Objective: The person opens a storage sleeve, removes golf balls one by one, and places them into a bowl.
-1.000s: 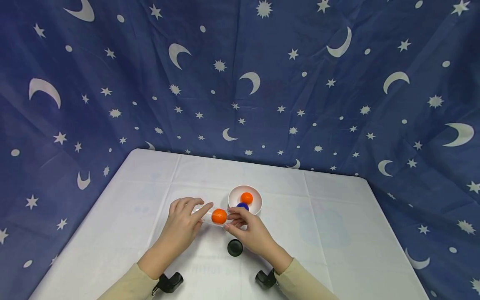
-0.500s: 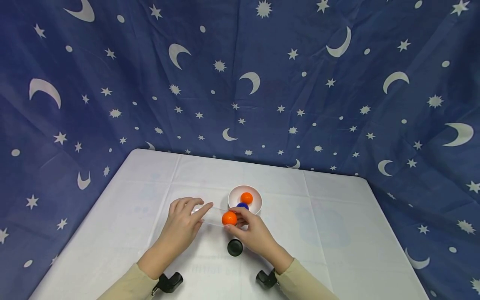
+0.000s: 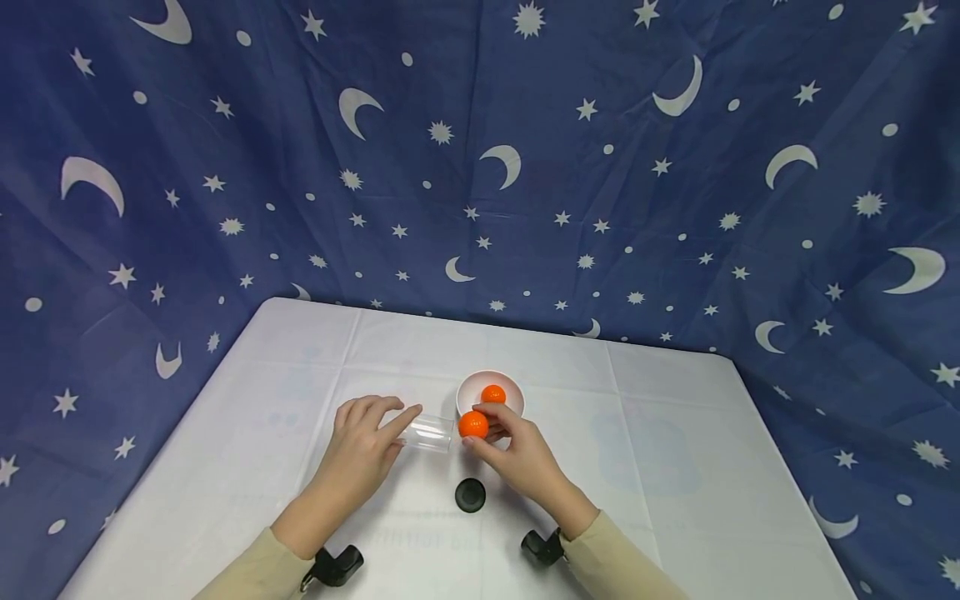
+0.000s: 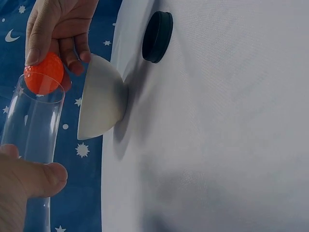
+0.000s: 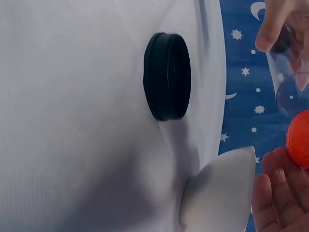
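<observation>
My left hand (image 3: 365,437) grips a clear plastic tube (image 3: 431,433) held on its side, its open mouth toward the right hand. Just outside that mouth, my right hand (image 3: 523,454) pinches an orange ball (image 3: 473,424) between thumb and fingers. In the left wrist view the ball (image 4: 44,72) overlaps the tube's rim. Behind the right hand stands a white bowl (image 3: 467,388) with another orange ball (image 3: 492,394) in it. The blue ball in the bowl is now hidden behind the held ball and fingers.
A round black lid (image 3: 470,495) lies on the white-covered table (image 3: 675,467), in front of the hands. A black wrist camera (image 3: 337,567) sits at the left sleeve, another (image 3: 542,547) at the right. A blue curtain with moons and stars (image 3: 480,167) hangs behind the table.
The orange ball has moved right along the tube and out of its mouth into the right hand's fingers. The right hand has shifted slightly right and up; the left hand has barely moved.
</observation>
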### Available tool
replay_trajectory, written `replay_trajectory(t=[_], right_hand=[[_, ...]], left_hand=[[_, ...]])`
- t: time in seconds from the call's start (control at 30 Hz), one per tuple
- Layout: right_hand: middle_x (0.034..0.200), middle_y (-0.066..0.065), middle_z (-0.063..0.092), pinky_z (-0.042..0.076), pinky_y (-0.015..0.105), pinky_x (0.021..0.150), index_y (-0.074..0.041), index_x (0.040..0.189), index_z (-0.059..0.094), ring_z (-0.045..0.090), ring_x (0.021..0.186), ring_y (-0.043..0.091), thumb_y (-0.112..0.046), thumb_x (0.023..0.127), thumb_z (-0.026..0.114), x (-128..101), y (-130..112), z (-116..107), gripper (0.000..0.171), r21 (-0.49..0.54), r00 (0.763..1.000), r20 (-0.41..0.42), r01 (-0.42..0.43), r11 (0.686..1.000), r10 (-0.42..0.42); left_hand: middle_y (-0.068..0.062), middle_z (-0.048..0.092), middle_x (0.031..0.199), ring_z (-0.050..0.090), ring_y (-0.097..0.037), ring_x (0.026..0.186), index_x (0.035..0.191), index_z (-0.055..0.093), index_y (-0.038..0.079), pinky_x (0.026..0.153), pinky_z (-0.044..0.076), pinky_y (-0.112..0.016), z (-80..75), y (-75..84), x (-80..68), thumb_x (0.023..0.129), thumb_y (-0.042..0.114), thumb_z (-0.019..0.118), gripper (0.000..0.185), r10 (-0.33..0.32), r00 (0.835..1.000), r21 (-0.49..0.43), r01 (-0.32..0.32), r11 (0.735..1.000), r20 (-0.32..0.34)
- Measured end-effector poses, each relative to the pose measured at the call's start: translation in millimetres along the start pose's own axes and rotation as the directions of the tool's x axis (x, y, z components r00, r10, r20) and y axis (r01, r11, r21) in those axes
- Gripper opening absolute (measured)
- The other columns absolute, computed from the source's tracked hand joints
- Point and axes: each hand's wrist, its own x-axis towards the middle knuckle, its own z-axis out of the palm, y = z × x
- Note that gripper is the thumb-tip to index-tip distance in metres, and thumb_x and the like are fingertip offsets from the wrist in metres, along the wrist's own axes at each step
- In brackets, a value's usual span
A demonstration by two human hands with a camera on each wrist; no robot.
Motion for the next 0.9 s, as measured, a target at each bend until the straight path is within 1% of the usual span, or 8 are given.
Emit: replay_trajectory(t=[0.13,0.23,0.37,0.47,0.57,0.7,0.8,0.9], right_hand=[[0.097,-0.009,0.065,0.053,0.046,0.079,-0.014,0.124,0.06,0.062,0.082,0.01,-0.036,0.084,0.076,2,0,-2,0.048,-0.016,1.0,-0.019,0.01,1.0,-0.01],[0.097,-0.008,0.066,0.054,0.044,0.078,-0.014,0.124,0.06,0.061,0.082,0.01,-0.031,0.084,0.076,4,1,-3,0.046,-0.042,0.999,-0.038,0.013,0.999,-0.015],[0.098,-0.008,0.065,0.054,0.039,0.077,-0.017,0.124,0.06,0.061,0.083,0.01,-0.029,0.084,0.076,9,4,-4,0.044,-0.077,0.997,-0.073,0.006,0.997,-0.012],[0.1,-0.007,0.065,0.054,0.04,0.078,-0.017,0.125,0.059,0.062,0.085,0.015,-0.031,0.084,0.076,14,7,-3,0.046,-0.087,0.994,-0.108,0.01,0.996,-0.019],[0.102,-0.004,0.066,0.053,0.042,0.081,-0.015,0.126,0.058,0.062,0.089,0.017,-0.031,0.084,0.076,21,10,-2,0.048,-0.103,0.989,-0.147,0.016,0.995,-0.031],[0.102,-0.004,0.065,0.052,0.043,0.083,-0.013,0.127,0.058,0.06,0.091,0.012,-0.029,0.085,0.076,30,13,2,0.048,-0.112,0.982,-0.187,-0.023,0.993,0.002],[0.101,-0.003,0.065,0.051,0.044,0.082,-0.012,0.127,0.059,0.059,0.09,0.015,-0.029,0.085,0.075,36,15,5,0.049,-0.102,0.977,-0.212,-0.064,0.993,0.041],[0.103,-0.003,0.064,0.05,0.041,0.08,-0.012,0.127,0.059,0.057,0.09,0.016,-0.03,0.085,0.075,40,18,7,0.048,-0.118,0.972,-0.227,-0.087,0.989,0.058]], left_hand=[[-0.009,0.057,0.113,0.05,-0.034,0.102,0.122,0.067,0.015,0.088,0.034,-0.052,1.0,-1.3,-3.1,0.065,0.004,0.085,0.061,0.007,1.0,-0.009,-0.007,1.0,-0.023],[-0.01,0.058,0.111,0.051,-0.034,0.1,0.121,0.067,0.014,0.086,0.035,-0.052,2.2,-2.3,-5.3,0.064,0.004,0.086,0.061,0.013,0.999,-0.013,-0.013,1.0,-0.038],[-0.01,0.058,0.112,0.051,-0.034,0.101,0.121,0.067,0.014,0.086,0.035,-0.052,2.3,-3.0,-7.4,0.064,0.004,0.086,0.061,0.007,1.0,-0.012,-0.007,1.0,-0.031],[-0.01,0.058,0.112,0.051,-0.034,0.101,0.121,0.067,0.014,0.087,0.035,-0.052,1.7,-3.1,-8.4,0.064,0.004,0.086,0.061,0.001,1.0,-0.013,-0.001,1.0,-0.022],[-0.01,0.058,0.112,0.051,-0.034,0.101,0.121,0.067,0.014,0.087,0.035,-0.052,1.4,-2.9,-9.0,0.064,0.004,0.086,0.061,-0.003,1.0,-0.017,0.003,1.0,-0.018],[-0.009,0.057,0.112,0.051,-0.034,0.101,0.121,0.067,0.014,0.088,0.034,-0.052,1.4,-2.7,-9.5,0.064,0.004,0.086,0.062,-0.007,1.0,-0.02,0.007,1.0,-0.013],[-0.009,0.057,0.112,0.05,-0.033,0.102,0.122,0.066,0.015,0.089,0.034,-0.052,1.2,-2.9,-9.6,0.064,0.004,0.085,0.062,-0.009,1.0,-0.015,0.009,1.0,-0.006],[-0.009,0.057,0.113,0.05,-0.033,0.102,0.122,0.066,0.015,0.089,0.034,-0.052,0.8,-3.3,-9.7,0.065,0.004,0.085,0.062,-0.012,1.0,-0.013,0.012,1.0,-0.001]])
